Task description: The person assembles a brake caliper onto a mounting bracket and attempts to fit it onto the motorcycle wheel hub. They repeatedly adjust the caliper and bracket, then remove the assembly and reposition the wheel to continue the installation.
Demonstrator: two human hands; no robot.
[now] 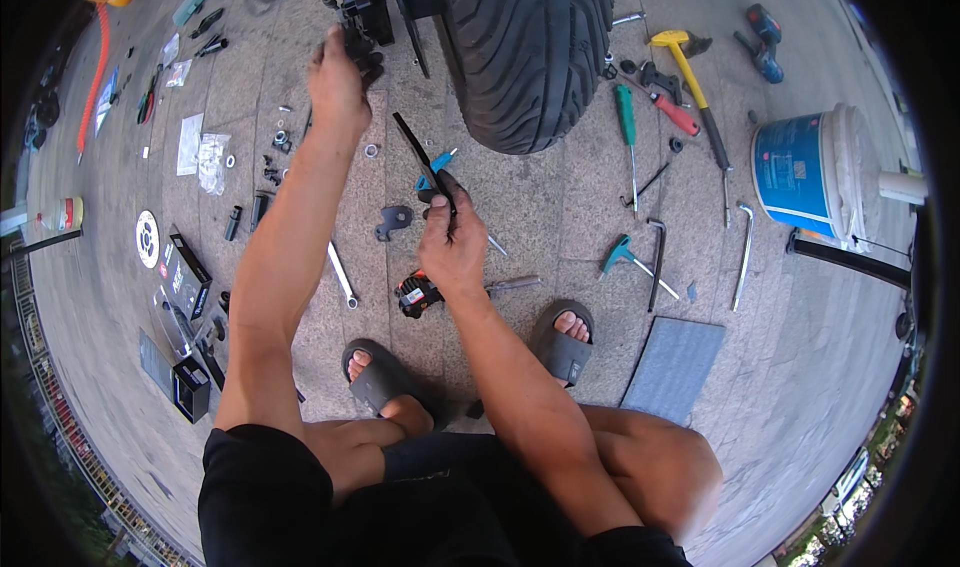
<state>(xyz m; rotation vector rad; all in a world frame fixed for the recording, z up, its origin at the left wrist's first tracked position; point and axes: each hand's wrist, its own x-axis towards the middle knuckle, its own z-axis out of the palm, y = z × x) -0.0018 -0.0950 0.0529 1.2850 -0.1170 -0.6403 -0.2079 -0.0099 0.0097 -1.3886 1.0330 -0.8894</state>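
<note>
At the top, my left hand (341, 79) is raised to a black mechanical assembly (362, 7) beside a large treaded tyre (530, 57). Its dark-stained fingers curl in against the black parts, and what they grip blends into them. Lower down, in front of the tyre, my right hand (452, 242) is closed on a flat black strip (413, 145) that points up and left. Just behind that hand lies a blue-handled tool (441, 161) on the paving. A black notched bracket (394, 223) rests to its left, and a black-and-red tape measure (416, 294) sits below.
Hammer (690, 72), green screwdriver (626, 117), red-handled screwdriver (676, 114), T-handle hex key (622, 254) and blue bucket (795, 172) are on the right. A wrench (342, 275), plastic bags (212, 162), brake disc (147, 238) and boxes (190, 387) lie left. A grey mat (675, 367) lies near my foot.
</note>
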